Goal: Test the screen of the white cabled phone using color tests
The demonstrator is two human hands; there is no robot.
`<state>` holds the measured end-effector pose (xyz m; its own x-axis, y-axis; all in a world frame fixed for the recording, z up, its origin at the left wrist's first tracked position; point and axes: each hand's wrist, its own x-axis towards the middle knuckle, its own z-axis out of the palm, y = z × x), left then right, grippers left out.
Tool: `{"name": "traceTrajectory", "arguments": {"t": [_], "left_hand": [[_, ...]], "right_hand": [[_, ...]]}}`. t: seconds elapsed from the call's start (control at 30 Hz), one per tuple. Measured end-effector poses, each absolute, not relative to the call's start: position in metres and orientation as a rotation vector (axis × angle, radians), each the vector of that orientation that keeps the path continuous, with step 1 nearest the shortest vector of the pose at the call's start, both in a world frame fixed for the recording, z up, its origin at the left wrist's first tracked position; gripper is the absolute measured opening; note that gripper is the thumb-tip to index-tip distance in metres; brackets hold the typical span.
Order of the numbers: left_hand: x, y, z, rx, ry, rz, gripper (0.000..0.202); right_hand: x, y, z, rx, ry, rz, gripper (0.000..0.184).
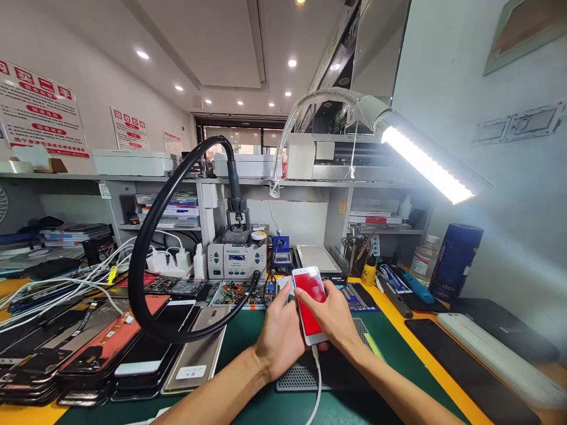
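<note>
1. Phone point(312, 323): slim white slab, rounded corners, red screen, held tilted between both hands; pale cable point(319, 378) at its lower end.
2. Left hand point(278, 333) supports the phone, fingers mostly hidden behind; right hand point(333, 316) grips its right edge, thumb on glass.
3. Below phone: grey perforated mat point(299, 379).
4. Left of phone: shallow tray point(241, 306), jumbled green boards point(234, 292) inside.

Left hand point(279, 336) is partly hidden behind phone point(310, 321), itself partly covered by right hand point(339, 321), cable point(319, 378) and forearms point(221, 381) run off bottom edge, wall poster point(44, 109) cropped left, station display point(236, 258) too small to read.
</note>
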<state>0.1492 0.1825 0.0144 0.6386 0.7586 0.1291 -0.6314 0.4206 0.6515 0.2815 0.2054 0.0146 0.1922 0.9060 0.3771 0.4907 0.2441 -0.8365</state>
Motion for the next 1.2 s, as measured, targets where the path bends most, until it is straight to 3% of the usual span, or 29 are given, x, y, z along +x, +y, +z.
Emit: {"name": "traceTrajectory", "arguments": {"t": [0.27,0.5,0.7,1.2], "left_hand": [[0.150,0.178,0.015,0.704,0.203,0.916,0.061],[0.145,0.182,0.012,0.703,0.190,0.882,0.069],[0.150,0.178,0.015,0.708,0.185,0.881,0.069],[0.152,0.175,0.015,0.729,0.201,0.892,0.069]], "right_hand": [[0.287,0.214,0.006,-1.285,-1.479,0.608,0.049],[0.292,0.217,0.004,-1.249,-1.423,0.642,0.056],[0.287,0.209,0.017,-1.272,-1.452,0.589,0.039],[0.294,0.215,0.012,-1.207,-1.472,0.595,0.051]]}}
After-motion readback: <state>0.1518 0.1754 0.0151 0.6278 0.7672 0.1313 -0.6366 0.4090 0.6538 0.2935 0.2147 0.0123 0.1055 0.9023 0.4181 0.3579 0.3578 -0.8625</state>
